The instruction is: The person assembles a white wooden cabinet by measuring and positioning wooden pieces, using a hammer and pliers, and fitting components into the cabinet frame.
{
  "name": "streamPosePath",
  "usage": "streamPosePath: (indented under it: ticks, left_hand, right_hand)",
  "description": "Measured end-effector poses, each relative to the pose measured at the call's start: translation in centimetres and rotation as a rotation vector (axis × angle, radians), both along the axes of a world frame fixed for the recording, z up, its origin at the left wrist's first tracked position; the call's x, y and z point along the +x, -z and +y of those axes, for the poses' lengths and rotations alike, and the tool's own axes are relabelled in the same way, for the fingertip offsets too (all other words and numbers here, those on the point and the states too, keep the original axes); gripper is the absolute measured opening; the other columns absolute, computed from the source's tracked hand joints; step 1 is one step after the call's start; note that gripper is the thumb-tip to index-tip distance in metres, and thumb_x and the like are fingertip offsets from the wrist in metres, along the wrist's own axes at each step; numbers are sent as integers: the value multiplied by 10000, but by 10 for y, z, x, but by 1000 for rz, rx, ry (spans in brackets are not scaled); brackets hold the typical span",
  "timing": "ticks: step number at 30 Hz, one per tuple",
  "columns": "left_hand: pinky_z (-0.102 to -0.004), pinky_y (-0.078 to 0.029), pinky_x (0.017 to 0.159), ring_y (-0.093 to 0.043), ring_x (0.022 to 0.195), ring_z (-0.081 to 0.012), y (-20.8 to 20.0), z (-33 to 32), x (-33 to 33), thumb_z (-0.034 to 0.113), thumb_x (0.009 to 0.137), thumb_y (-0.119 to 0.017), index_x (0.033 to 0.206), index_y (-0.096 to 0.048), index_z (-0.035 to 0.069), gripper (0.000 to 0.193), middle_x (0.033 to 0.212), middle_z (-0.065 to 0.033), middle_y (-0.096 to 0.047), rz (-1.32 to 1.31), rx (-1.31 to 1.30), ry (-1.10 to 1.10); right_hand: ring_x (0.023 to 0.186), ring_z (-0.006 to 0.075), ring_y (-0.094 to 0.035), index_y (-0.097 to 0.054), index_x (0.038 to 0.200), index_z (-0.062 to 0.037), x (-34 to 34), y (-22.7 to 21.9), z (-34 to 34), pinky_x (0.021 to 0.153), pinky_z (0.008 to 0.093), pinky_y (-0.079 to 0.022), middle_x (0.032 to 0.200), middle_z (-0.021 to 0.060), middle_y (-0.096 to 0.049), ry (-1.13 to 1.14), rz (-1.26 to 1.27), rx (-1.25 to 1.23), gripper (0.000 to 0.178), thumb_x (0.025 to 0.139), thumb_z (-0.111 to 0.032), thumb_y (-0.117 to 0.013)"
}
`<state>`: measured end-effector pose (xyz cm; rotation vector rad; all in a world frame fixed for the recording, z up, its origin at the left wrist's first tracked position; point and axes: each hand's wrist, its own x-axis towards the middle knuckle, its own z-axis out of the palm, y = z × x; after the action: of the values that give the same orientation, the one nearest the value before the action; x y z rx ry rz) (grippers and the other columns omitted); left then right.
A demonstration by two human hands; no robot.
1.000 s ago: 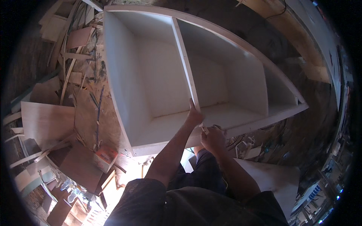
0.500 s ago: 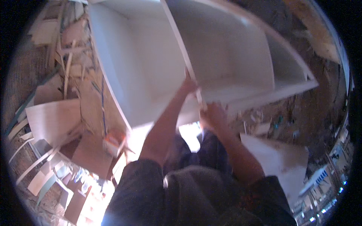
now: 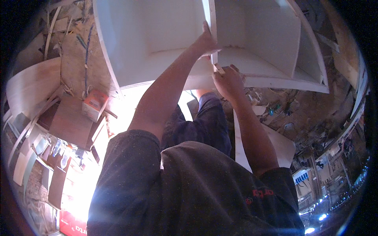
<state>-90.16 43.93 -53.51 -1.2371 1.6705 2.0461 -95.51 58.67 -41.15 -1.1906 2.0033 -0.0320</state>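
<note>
A large white cabinet carcass (image 3: 157,35) lies open toward me, split by an upright white divider panel (image 3: 210,23). My left hand (image 3: 204,41) presses against the left face of the divider near its front edge. My right hand (image 3: 228,80) sits just below, at the cabinet's front rim, pinching a small pale piece (image 3: 219,69) at the foot of the divider. My legs in dark trousers (image 3: 208,118) show under the cabinet edge.
An orange-and-white carton (image 3: 94,104) rests on a brown board (image 3: 73,122) at the left. A curved white panel (image 3: 31,84) and wood offcuts lie at the far left. A white board (image 3: 275,143) lies on the littered floor to the right.
The view has tilted down and closer: the cabinet slid up in the frame. My hands stay at the divider's front edge, the right one now gripping a small piece there.
</note>
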Motion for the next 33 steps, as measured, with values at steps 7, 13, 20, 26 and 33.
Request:
streamPosePath:
  ticks: [7,13,20,26,33]
  left_hand:
    - [-405,-657,598,-673,990,-423,-14,-5,1,89,826,-703,1458,311,-2,1198,1245,-347,-567,-5,8,22]
    - [-368,-643,559,-694,940,-384,-8,-3,-3,115,821,-712,1468,285,-21,1196,1220,-348,-581,-47,3,28]
    - [-352,-636,598,-683,988,-379,23,-1,-1,155,820,-740,1447,317,-32,1243,1236,-348,-578,-30,-44,69]
    - [-376,-640,664,-647,1094,-370,31,2,-1,168,818,-751,1448,320,-29,1258,1286,-321,-564,-2,3,77]
    - [-428,-653,673,-625,1124,-391,-3,-11,1,149,789,-769,1467,311,11,1283,1353,-304,-507,9,75,49]
  right_hand:
    - [1179,415,-584,-744,1049,-112,15,18,-26,1165,653,-192,1123,163,-699,-216,138,295,355,904,-299,-479]
    - [1064,420,-657,-755,850,-101,26,40,-7,1048,721,-330,1005,127,-734,-13,430,3,233,878,-227,-561]
    - [1122,345,-648,-700,1189,-92,-16,25,-37,1066,562,-396,1138,146,-713,-247,-161,375,412,932,-386,-571]
    - [1098,238,-661,-466,1452,-66,-81,47,-5,1001,400,-470,1154,174,-709,208,-771,307,634,898,-241,-722]
    - [1024,234,-686,-573,1361,-42,-61,66,13,948,376,-495,1136,147,-723,233,-728,99,563,864,-226,-765]
